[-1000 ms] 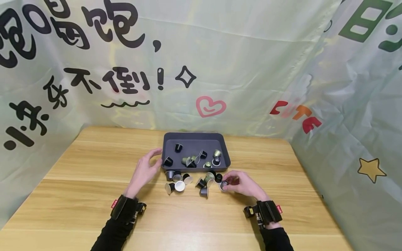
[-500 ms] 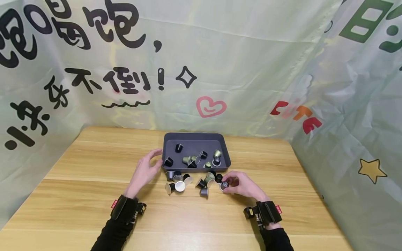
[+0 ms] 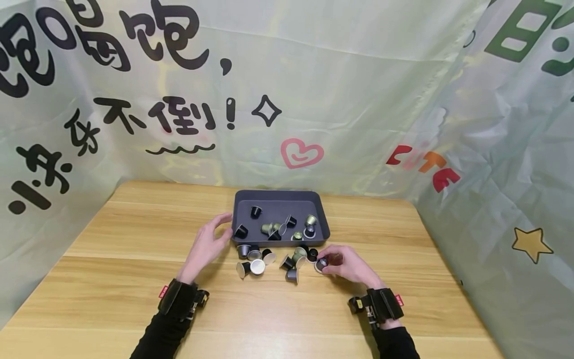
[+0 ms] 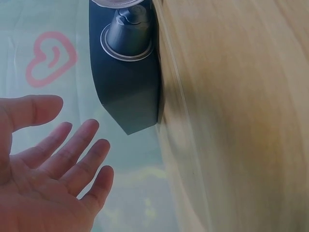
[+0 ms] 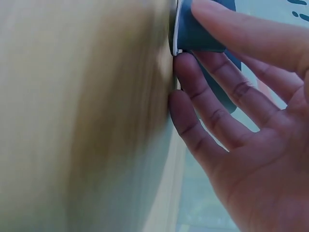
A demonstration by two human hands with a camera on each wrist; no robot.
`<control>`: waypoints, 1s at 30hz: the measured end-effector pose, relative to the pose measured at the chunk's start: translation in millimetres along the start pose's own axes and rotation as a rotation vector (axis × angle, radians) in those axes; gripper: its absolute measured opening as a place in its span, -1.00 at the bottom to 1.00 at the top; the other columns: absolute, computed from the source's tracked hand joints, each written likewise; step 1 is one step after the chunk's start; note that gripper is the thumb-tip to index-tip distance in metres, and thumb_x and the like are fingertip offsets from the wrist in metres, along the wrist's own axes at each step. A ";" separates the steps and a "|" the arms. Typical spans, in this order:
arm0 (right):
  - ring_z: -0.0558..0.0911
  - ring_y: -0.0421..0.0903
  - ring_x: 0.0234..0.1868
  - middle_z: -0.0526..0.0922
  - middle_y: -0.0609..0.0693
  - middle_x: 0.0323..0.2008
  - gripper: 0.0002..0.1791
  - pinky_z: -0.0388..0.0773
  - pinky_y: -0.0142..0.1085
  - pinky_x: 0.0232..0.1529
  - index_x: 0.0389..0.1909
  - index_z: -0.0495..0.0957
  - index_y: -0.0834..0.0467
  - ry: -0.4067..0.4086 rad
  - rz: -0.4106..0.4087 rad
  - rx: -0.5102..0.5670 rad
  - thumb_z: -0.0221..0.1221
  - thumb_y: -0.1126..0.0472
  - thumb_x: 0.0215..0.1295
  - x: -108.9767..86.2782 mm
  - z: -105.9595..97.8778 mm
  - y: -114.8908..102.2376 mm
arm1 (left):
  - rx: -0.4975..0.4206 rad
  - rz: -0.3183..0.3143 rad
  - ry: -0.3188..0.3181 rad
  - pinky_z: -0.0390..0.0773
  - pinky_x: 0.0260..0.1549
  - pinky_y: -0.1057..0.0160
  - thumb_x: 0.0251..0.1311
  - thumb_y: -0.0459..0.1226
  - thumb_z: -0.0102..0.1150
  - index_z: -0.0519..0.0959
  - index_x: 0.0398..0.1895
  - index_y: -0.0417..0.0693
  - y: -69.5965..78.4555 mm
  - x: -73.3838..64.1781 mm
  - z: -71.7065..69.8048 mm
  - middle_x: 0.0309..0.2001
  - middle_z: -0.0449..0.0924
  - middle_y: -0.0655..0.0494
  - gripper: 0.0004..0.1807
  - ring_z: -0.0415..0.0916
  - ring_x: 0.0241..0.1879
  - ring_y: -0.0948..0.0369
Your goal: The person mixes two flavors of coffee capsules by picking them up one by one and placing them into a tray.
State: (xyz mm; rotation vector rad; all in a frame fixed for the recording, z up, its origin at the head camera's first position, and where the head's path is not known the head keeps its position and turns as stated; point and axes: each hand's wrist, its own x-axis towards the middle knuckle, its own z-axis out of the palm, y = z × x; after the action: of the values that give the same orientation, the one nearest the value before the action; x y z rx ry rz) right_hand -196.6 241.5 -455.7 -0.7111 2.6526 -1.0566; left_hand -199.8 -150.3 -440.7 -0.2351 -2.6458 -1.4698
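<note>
The capsules (image 4: 128,37) look metallic and glossy, the tray (image 3: 280,207) matt, the table (image 3: 269,319) smooth wood.

From my remote seat I see a person's left hand (image 3: 207,247) and right hand (image 3: 349,264), both bare. A plain black left sleeve (image 3: 157,333) sits between seven and eight o'clock, a matching right sleeve (image 3: 396,344) at five. I make out a broad black left wristband (image 3: 176,300) with a red tag (image 3: 163,291) at ten o'clock, and a black right wristband (image 3: 384,302), its red label (image 3: 399,299) at three, its small dark camera module (image 3: 356,304), marked yellow, at nine.
</note>
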 end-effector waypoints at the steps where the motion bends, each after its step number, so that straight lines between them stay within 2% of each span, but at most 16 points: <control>1: 0.64 -0.15 -0.08 0.72 0.05 -0.03 -0.66 0.60 -0.37 0.02 -0.03 0.68 0.12 0.006 -0.005 -0.001 0.41 0.24 0.14 -0.1 -0.2 0.2 | 0.000 -0.001 -0.001 0.13 0.44 -0.39 0.39 -0.35 0.06 0.31 0.43 -0.22 -0.1 0.0 -0.1 0.39 0.41 -0.26 -0.45 0.28 0.43 -0.23; 8: 0.68 -0.12 -0.12 0.74 0.10 -0.05 -0.66 0.67 -0.33 -0.03 -0.03 0.69 0.18 0.024 -0.058 0.028 0.41 0.27 0.14 -0.8 -1.6 1.2 | -0.004 0.001 0.000 0.12 0.44 -0.39 0.38 -0.35 0.07 0.32 0.42 -0.23 0.8 0.1 -0.6 0.38 0.42 -0.26 -0.45 0.29 0.43 -0.23; 18: 0.70 0.06 -0.04 0.68 0.23 0.02 -0.64 0.70 -0.08 0.09 0.00 0.67 0.26 0.053 -0.103 0.119 0.38 0.34 0.15 -1.8 -1.7 2.1 | 0.005 0.009 0.004 0.13 0.43 -0.39 0.38 -0.35 0.08 0.32 0.42 -0.25 0.3 0.2 -0.7 0.36 0.43 -0.28 -0.45 0.31 0.41 -0.24; 25: 0.69 -0.06 -0.01 0.68 0.15 0.02 -0.64 0.68 -0.21 0.14 0.03 0.67 0.22 0.085 -0.114 0.099 0.36 0.33 0.17 -1.7 -2.3 0.7 | 0.013 0.002 0.002 0.12 0.43 -0.39 0.39 -0.35 0.07 0.31 0.43 -0.23 0.5 0.4 -1.1 0.37 0.43 -0.27 -0.45 0.31 0.41 -0.23; 30: 0.68 -0.01 0.04 0.67 0.14 0.05 -0.61 0.64 -0.22 0.20 0.07 0.64 0.25 0.093 -0.103 0.142 0.35 0.34 0.19 -0.1 -2.5 -0.7 | 0.010 0.005 0.003 0.14 0.43 -0.39 0.38 -0.36 0.08 0.31 0.43 -0.23 0.5 0.3 -0.9 0.37 0.43 -0.26 -0.44 0.32 0.41 -0.23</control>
State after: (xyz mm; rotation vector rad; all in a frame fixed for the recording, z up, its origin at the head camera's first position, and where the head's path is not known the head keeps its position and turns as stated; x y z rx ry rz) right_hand -197.2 242.6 -453.3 -0.7944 2.6087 -1.3213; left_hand -199.9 -150.8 -439.7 -0.2389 -2.6477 -1.4533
